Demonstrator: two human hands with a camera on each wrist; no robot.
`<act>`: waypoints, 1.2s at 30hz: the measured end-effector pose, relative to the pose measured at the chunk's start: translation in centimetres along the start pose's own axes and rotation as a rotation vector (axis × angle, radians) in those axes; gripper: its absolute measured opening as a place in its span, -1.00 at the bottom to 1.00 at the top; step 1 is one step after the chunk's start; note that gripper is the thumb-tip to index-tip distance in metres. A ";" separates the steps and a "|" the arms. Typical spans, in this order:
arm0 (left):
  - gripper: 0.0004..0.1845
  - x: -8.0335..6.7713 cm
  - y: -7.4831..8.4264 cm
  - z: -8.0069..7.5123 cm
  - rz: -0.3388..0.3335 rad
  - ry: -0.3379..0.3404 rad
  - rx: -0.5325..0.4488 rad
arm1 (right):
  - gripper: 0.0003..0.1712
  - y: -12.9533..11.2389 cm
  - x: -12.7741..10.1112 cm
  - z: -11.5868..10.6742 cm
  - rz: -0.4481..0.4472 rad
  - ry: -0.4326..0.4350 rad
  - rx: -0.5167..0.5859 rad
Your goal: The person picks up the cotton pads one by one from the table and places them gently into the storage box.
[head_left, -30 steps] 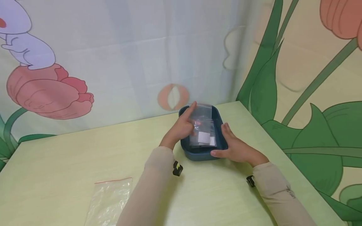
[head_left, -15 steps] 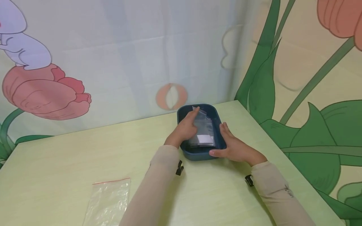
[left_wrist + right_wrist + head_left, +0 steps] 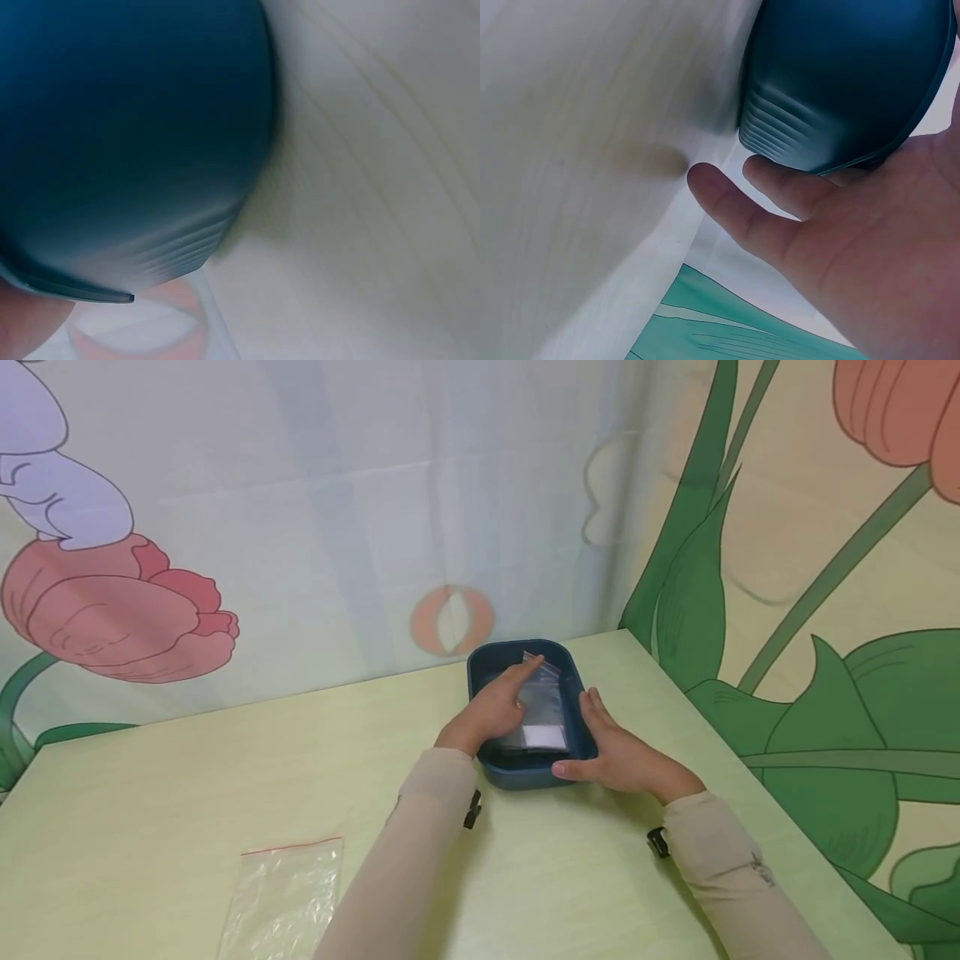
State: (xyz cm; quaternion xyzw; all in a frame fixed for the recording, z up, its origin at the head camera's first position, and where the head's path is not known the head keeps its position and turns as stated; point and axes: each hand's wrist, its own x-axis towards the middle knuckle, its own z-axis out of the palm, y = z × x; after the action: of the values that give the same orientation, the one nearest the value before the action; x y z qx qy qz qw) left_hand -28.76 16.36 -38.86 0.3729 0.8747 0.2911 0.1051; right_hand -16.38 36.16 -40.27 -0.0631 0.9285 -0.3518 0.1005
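Note:
A dark blue plastic bin (image 3: 525,779) stands on the table with clear zip bags (image 3: 542,702) inside; a white patch shows at their near end. My left hand (image 3: 489,710) reaches over the bin's left rim, its index finger stretched along the top bag toward the zip end. Its other fingers are largely hidden. Against the bin's right side rests my right hand (image 3: 626,756), thumb at the near right corner. In the right wrist view, the fingers (image 3: 742,214) are extended beside the bin wall (image 3: 847,82). The left wrist view shows mostly the bin's outer wall (image 3: 135,135).
A larger clear zip bag (image 3: 285,897) with a red seal line lies flat on the pale green table (image 3: 187,777), near the front left. A printed curtain (image 3: 315,527) hangs behind the table, and another flowered one runs along the right edge.
My left hand has moved slightly right, deeper into the bin. The top bag, which reached over the far rim, now lies lower inside and tilted. My right hand stays at the bin.

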 end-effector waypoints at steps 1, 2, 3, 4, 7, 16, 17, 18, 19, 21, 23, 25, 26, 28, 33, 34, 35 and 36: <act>-0.21 0.0 0.0 0.0 0.001 -0.004 0.009 | 0.44 0.0 0.0 0.0 -0.003 0.000 -0.001; -0.20 -0.1 0.1 0.0 0.001 -0.007 0.019 | 0.44 -0.1 0.0 0.0 -0.006 -0.001 0.000; -0.19 -0.1 0.1 0.1 0.002 -0.011 0.037 | 0.44 -0.1 0.1 0.1 -0.008 -0.003 0.000; -0.17 -0.1 0.1 0.1 -0.001 -0.014 0.057 | 0.44 -0.1 0.1 0.1 -0.010 -0.004 0.000; -0.11 -0.2 0.1 0.1 -0.026 -0.018 0.137 | 0.43 -0.2 0.2 0.2 -0.017 -0.009 -0.003; -0.04 -0.6 -0.2 0.0 -0.169 0.060 0.169 | 0.43 -0.7 0.4 0.4 -0.022 -0.012 0.006; -0.04 -0.7 -0.3 -0.1 -0.173 0.074 0.154 | 0.43 -0.7 0.4 0.5 -0.019 -0.014 0.007; -0.04 -0.8 -0.3 -0.1 -0.172 0.088 0.134 | 0.44 -0.7 0.4 0.5 -0.017 -0.015 0.007; -0.05 -1.0 -0.3 -0.3 -0.168 0.100 0.111 | 0.44 -0.7 0.4 0.5 -0.015 -0.016 0.009; -0.07 -1.4 -0.2 -0.6 -0.153 0.117 0.076 | 0.43 -0.7 0.4 0.6 -0.015 -0.018 0.012; -0.11 -2.0 0.0 -1.0 -0.132 0.120 0.039 | 0.43 -0.6 0.4 0.6 -0.014 -0.016 0.008; -0.17 -2.6 0.3 -1.4 -0.105 0.111 0.022 | 0.43 -0.6 0.3 0.5 -0.012 -0.013 0.005; -0.20 -3.0 0.4 -1.6 -0.087 0.107 0.017 | 0.43 -0.7 0.3 0.5 -0.010 -0.012 0.000; -0.27 -3.8 0.9 -2.0 -0.046 0.106 -0.007 | 0.43 -0.7 0.1 0.4 -0.003 -0.011 -0.006; -0.39 -6.5 2.4 -3.5 0.028 0.184 -0.087 | 0.43 -0.8 -0.2 0.1 0.015 -0.006 -0.001; -0.41 -7.2 2.5 -3.8 0.032 0.203 -0.096 | 0.43 -0.8 -0.2 0.1 0.018 -0.004 0.000; -0.42 -7.8 2.6 -4.1 0.034 0.220 -0.100 | 0.43 -0.8 -0.2 0.0 0.017 -0.003 0.003; -0.44 -8.5 2.6 -4.4 0.034 0.232 -0.105 | 0.43 -0.8 -0.2 0.0 0.013 -0.001 0.004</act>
State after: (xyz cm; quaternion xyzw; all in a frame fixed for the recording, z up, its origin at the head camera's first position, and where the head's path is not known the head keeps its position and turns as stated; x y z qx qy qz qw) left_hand -23.07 9.83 -34.07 0.3455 0.8582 0.3792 0.0178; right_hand -16.11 35.63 -39.75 -0.0571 0.9281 -0.3531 0.1036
